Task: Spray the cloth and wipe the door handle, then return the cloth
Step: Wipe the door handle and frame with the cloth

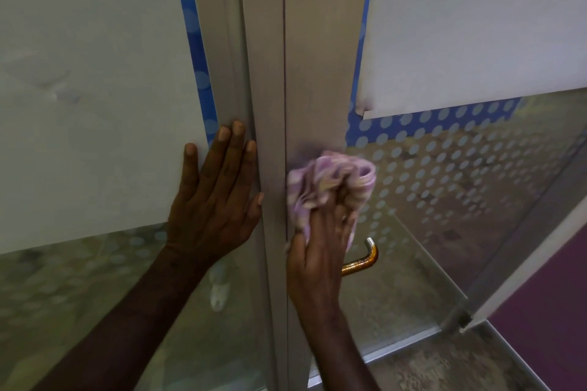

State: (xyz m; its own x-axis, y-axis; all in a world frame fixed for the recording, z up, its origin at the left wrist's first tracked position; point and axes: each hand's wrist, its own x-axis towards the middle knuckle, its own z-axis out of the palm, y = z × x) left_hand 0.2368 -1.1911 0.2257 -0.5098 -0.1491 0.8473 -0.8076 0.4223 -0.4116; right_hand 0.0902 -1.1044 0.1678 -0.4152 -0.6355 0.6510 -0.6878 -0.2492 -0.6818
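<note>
My right hand (320, 251) grips the bunched cloth (330, 184) against the door frame (314, 73), above the handle (365, 259). My left hand (216, 200) lies flat and spread on the left panel (95, 105).

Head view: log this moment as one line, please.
left hand: flat on door frame | right hand: presses pink cloth on frame | door handle: below cloth, untouched
</note>
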